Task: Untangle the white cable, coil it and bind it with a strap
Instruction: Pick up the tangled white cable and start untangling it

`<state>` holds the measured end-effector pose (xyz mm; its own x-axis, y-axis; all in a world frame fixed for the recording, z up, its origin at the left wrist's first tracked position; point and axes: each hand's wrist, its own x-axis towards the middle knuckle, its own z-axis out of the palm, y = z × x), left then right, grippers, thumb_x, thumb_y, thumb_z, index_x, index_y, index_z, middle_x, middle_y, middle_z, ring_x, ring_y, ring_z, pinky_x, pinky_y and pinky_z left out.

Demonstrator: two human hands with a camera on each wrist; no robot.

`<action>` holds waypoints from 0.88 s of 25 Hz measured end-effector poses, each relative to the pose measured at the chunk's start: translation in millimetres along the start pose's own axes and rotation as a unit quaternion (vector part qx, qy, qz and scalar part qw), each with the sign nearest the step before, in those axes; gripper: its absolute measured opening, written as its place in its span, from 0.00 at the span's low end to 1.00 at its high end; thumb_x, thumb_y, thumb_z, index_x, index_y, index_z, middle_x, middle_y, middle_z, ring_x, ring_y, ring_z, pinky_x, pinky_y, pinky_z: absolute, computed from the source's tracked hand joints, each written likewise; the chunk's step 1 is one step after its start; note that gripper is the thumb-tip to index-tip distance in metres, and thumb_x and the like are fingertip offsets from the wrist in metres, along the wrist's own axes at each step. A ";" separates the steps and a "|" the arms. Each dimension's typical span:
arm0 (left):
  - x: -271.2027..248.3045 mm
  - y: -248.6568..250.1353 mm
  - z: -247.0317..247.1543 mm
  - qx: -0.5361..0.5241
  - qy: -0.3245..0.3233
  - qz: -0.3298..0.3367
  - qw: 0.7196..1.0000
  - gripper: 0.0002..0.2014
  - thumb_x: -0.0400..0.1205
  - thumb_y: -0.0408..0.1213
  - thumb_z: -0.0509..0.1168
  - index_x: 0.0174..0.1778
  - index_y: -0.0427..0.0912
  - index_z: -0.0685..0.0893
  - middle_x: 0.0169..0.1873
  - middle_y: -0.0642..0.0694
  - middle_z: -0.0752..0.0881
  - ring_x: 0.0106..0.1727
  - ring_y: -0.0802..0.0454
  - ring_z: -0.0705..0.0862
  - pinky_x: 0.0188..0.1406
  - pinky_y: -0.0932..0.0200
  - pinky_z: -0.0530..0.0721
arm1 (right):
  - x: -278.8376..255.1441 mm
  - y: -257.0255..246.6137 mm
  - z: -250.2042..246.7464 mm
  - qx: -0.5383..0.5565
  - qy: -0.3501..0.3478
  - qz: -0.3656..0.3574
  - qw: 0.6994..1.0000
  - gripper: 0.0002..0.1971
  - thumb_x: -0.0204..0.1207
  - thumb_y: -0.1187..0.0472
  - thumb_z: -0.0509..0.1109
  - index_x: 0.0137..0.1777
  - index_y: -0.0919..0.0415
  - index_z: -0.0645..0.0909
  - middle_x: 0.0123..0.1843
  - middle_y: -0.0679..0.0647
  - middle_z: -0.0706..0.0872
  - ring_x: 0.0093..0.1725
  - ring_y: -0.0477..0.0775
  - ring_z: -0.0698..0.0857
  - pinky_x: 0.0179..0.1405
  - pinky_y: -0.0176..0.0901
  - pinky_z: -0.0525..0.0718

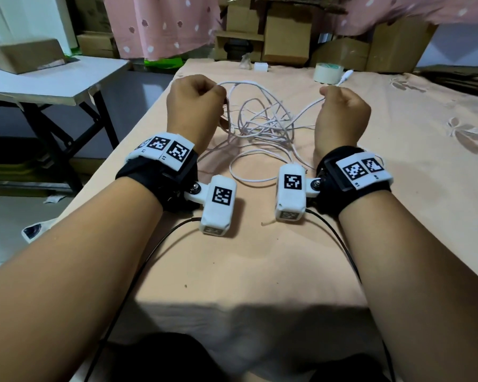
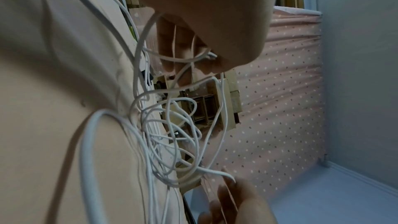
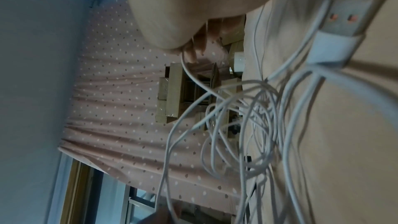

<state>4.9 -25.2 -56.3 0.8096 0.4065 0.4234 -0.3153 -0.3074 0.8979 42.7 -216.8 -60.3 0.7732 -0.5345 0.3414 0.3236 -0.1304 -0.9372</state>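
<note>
both hands point(image 1: 196, 103) point(image 1: 342, 111) pinch a thin, smooth white cable point(image 1: 262, 122) — loops tangled on peach cloth point(image 1: 246, 271).

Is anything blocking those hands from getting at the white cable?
Nothing visible does. The left hand and right hand both already grip strands of the white cable, whose tangle lies between them on the peach cloth. The tape roll sits farther back.

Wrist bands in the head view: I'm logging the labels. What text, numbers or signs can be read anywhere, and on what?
No readable words or numbers.
Left wrist band: square black-and-white code patterns; tiny print beneath, too small.
Right wrist band: the same, unreadable.
Tape roll: no legible label.
</note>
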 end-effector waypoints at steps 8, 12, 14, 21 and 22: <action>-5.4 3.0 -0.8 0.086 -0.108 0.004 0.990 0.13 0.72 0.47 0.69 0.39 0.39 0.89 0.32 0.45 0.84 0.35 0.47 0.81 0.41 0.51 0.81 | -7.0 -5.7 3.4 0.120 -0.088 0.015 0.989 0.11 0.87 0.63 0.62 0.45 0.62 0.83 0.34 0.59 0.82 0.27 0.57 0.87 0.27 0.45 0.87; -15.9 16.7 -3.3 0.010 -0.188 -0.023 0.982 0.24 0.81 0.50 0.55 0.36 0.38 0.91 0.36 0.45 0.91 0.47 0.51 0.86 0.59 0.52 0.78 | -6.1 -7.6 5.6 0.175 -0.093 0.038 0.979 0.10 0.89 0.63 0.61 0.48 0.65 0.81 0.41 0.61 0.88 0.41 0.60 0.94 0.42 0.52 0.94; -17.9 20.2 -4.5 0.023 -0.199 -0.023 0.979 0.28 0.90 0.52 0.50 0.31 0.50 0.89 0.40 0.38 0.93 0.52 0.55 0.90 0.65 0.56 0.77 | -7.4 -9.0 6.7 0.196 -0.107 0.045 0.974 0.10 0.89 0.63 0.61 0.50 0.65 0.81 0.44 0.61 0.89 0.46 0.59 0.95 0.47 0.51 0.94; -0.9 -3.3 -2.0 0.132 -0.071 0.015 0.989 0.19 0.83 0.49 0.69 0.33 0.39 0.90 0.31 0.37 0.90 0.35 0.43 0.89 0.44 0.53 0.87 | -14.0 -11.3 5.6 0.292 -0.189 0.080 0.934 0.13 0.92 0.63 0.55 0.48 0.64 0.78 0.44 0.63 0.89 0.44 0.62 0.93 0.44 0.50 0.91; 2.0 -5.5 -2.7 0.133 -0.036 0.009 0.990 0.19 0.83 0.48 0.67 0.34 0.36 0.89 0.30 0.36 0.90 0.36 0.39 0.89 0.44 0.49 0.89 | -14.0 -11.4 5.2 0.301 -0.187 0.084 0.931 0.13 0.92 0.63 0.54 0.48 0.64 0.77 0.44 0.63 0.89 0.43 0.63 0.93 0.43 0.50 0.91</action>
<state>6.9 -20.4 -60.1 0.8416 0.3392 0.4203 -0.1959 -0.5335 0.8228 31.0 -203.6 -54.0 0.9400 -0.1625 0.3000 0.3410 0.4807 -0.8079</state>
